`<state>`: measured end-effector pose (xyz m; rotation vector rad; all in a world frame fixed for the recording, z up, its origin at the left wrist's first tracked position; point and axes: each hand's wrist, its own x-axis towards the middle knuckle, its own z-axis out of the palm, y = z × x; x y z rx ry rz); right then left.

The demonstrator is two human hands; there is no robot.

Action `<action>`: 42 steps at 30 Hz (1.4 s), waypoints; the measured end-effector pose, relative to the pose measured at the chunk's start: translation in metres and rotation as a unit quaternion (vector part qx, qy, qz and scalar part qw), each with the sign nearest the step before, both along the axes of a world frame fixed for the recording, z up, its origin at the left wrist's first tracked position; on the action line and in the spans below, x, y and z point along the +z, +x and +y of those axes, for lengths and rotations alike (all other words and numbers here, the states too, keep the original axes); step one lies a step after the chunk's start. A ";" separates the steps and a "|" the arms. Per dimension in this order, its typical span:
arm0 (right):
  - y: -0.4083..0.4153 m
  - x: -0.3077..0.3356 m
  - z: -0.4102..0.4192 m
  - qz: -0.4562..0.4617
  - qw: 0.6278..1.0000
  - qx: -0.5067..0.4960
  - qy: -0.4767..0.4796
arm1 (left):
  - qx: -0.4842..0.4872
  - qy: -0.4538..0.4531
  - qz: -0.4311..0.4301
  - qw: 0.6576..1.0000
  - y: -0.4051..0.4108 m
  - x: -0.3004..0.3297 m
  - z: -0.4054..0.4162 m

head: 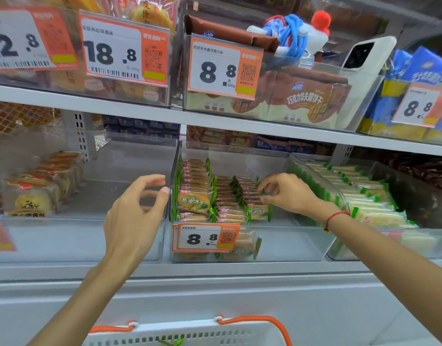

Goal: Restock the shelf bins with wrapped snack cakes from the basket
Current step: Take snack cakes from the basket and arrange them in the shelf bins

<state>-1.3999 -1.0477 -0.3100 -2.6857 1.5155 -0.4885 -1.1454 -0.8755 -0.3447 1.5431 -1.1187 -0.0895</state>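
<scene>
Basket [190, 335] sits low at 6 o'clock, white with orange handles. Left hand [132, 211] hovers loosely curled and empty beside the clear bin [290, 245], probably to steady it. Right hand [287, 193] reaches in at 3 o'clock, fingertips pinching green-wrapped snack cakes [227, 203] to straighten the rows. White shop shelving [140, 111] all round.

I see a clear glossy plastic bin [302, 248]. Inside it, glossy green-edged film-wrapped snack cakes [193, 201]. On its front, a matt orange-and-white paper price tag [206, 238]. Below it, a perforated white plastic basket [165, 335].
</scene>
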 end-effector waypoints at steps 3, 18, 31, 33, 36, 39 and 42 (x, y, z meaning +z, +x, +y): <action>-0.001 0.008 0.047 -0.135 0.989 0.035 -0.039 | -0.009 -0.067 0.003 0.998 -0.013 -0.002 0.024; 0.020 -0.187 0.169 0.246 0.900 0.069 0.353 | -0.171 0.398 -0.283 0.856 -0.026 -0.144 0.104; -0.008 -0.332 0.205 0.110 0.931 -0.050 0.345 | -0.190 0.528 -0.299 0.772 -0.004 -0.253 0.150; -0.010 -0.330 0.204 0.081 0.953 -0.060 0.286 | -0.180 0.525 -0.296 0.778 -0.004 -0.255 0.150; -0.012 -0.327 0.203 0.028 0.955 -0.055 0.289 | -0.171 0.523 -0.292 0.782 -0.005 -0.259 0.150; -0.010 -0.328 0.206 -0.011 0.907 -0.052 0.417 | -0.171 0.524 -0.281 0.786 -0.006 -0.258 0.150; -0.008 -0.325 0.205 -0.007 0.913 -0.064 0.403 | -0.173 0.519 -0.265 0.794 -0.007 -0.260 0.152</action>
